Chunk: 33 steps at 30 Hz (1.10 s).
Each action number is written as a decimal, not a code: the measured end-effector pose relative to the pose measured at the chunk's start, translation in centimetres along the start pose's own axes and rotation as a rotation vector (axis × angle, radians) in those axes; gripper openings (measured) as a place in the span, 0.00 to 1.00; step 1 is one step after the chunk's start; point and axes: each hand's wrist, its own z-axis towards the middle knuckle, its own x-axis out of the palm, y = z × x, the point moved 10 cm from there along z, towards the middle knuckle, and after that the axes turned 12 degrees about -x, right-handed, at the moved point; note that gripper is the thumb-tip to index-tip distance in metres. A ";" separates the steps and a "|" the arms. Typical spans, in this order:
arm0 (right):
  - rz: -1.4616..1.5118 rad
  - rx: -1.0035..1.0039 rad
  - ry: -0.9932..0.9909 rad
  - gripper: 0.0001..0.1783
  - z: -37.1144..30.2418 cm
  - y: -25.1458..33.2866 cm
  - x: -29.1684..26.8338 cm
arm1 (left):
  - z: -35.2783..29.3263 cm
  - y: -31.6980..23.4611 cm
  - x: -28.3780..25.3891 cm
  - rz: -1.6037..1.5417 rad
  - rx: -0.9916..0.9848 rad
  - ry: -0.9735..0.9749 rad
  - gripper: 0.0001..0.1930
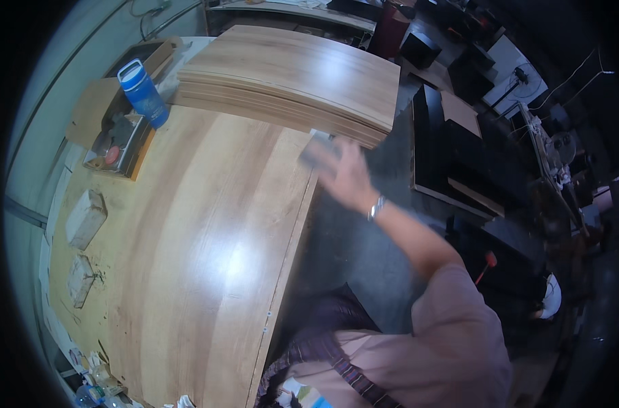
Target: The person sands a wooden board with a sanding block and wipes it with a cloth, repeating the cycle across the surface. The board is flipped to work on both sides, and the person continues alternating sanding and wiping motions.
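My right hand (348,178), with a silver watch on its wrist, is closed on a grey flat block (316,154), smeared by motion. The block is at the far right corner of a large wood-grain board (207,204), along its edge. Whether it touches the board I cannot tell. Two small metal-like fittings (267,321) sit on the board's right edge, nearer my body. My left hand is out of sight.
Beyond the board lies a stack of similar boards (289,61). At left are a blue bottle (143,95), an open cardboard box (122,153) of small items, and two pale blocks (86,219). Dark panels (452,153) and a red-headed tool (488,262) are at right.
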 end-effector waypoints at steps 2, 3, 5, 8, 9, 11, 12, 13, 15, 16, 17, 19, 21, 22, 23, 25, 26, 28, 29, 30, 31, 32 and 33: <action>-0.100 0.219 -0.067 0.28 0.7 -9.3 0.3 | 0.1 0.2 0.1 0.001 -0.010 0.017 0.22; -0.185 0.315 -0.073 0.27 1.3 -11.9 -0.1 | 0.0 0.4 0.1 0.013 -0.022 0.029 0.22; -0.193 0.330 -0.121 0.27 2.3 -13.8 -1.1 | -0.3 1.0 0.0 0.027 -0.037 0.047 0.20; -0.085 0.164 -0.222 0.27 2.7 -8.7 -1.6 | 0.3 1.6 0.7 -0.089 -0.016 0.047 0.17; -0.032 0.103 -0.247 0.28 2.5 -6.3 -1.2 | 0.3 1.8 0.9 -0.151 -0.012 0.038 0.16; -0.002 0.075 -0.137 0.29 0.5 0.8 0.8 | -0.1 2.8 0.8 -0.244 -0.019 0.028 0.14; 0.017 0.054 -0.106 0.29 -0.6 5.2 0.4 | -0.5 3.0 0.7 -0.275 -0.027 0.033 0.13; 0.036 0.030 -0.072 0.30 -2.3 8.9 -0.8 | 0.1 2.2 1.1 -0.302 0.001 0.063 0.13; 0.141 -0.067 -0.015 0.31 -5.2 18.3 -2.2 | -0.3 1.9 0.6 -0.339 0.013 0.099 0.14; 0.207 -0.106 0.008 0.32 -7.1 22.8 -2.7 | -0.2 1.4 0.4 -0.345 0.061 0.085 0.14; 0.259 -0.166 -0.013 0.33 -9.0 27.5 -3.4 | -0.3 0.9 0.0 -0.349 0.109 0.073 0.14; 0.383 -0.290 -0.004 0.35 -12.7 36.8 -4.6 | -0.2 -0.1 -0.3 -0.504 0.101 0.118 0.14; 0.565 -0.436 -0.014 0.35 -16.3 46.1 -5.6 | -0.2 0.0 -0.3 -0.610 0.110 0.136 0.15; 0.660 -0.517 -0.048 0.35 -17.9 49.8 -6.3 | -0.3 0.4 0.1 -0.701 0.099 0.165 0.14; 0.683 -0.551 -0.013 0.35 -18.7 51.9 -6.5 | -0.2 0.8 0.4 -0.792 0.089 0.198 0.14; 0.744 -0.634 0.055 0.34 -19.6 55.7 -7.2 | -0.1 1.5 0.2 -0.913 0.051 0.243 0.13; 0.735 -0.675 0.024 0.34 -19.1 55.5 -7.4 | -0.2 2.0 0.3 -0.979 0.043 0.272 0.12; 0.505 -0.530 -0.005 0.30 -16.6 52.8 -7.8 | -0.2 4.9 0.7 -1.190 -0.077 0.311 0.12; 0.465 -0.365 0.023 0.30 -15.6 49.5 -6.1 | -0.4 6.5 1.0 -1.299 -0.134 0.330 0.11; 0.237 -0.314 -0.155 0.31 -14.6 47.1 -8.0 | -0.6 8.3 0.3 -1.319 -0.152 0.283 0.11; 0.113 -0.162 -0.163 0.32 -14.8 44.9 -8.0 | -0.8 9.9 -0.3 -1.345 -0.165 0.239 0.12; 0.118 -0.156 -0.110 0.31 -16.0 45.3 -7.4 | -0.8 11.0 -0.9 -1.374 -0.178 0.193 0.12; 0.217 -0.275 -0.051 0.30 -17.3 48.5 -7.5 | -1.0 12.3 -1.1 -1.427 -0.230 0.151 0.11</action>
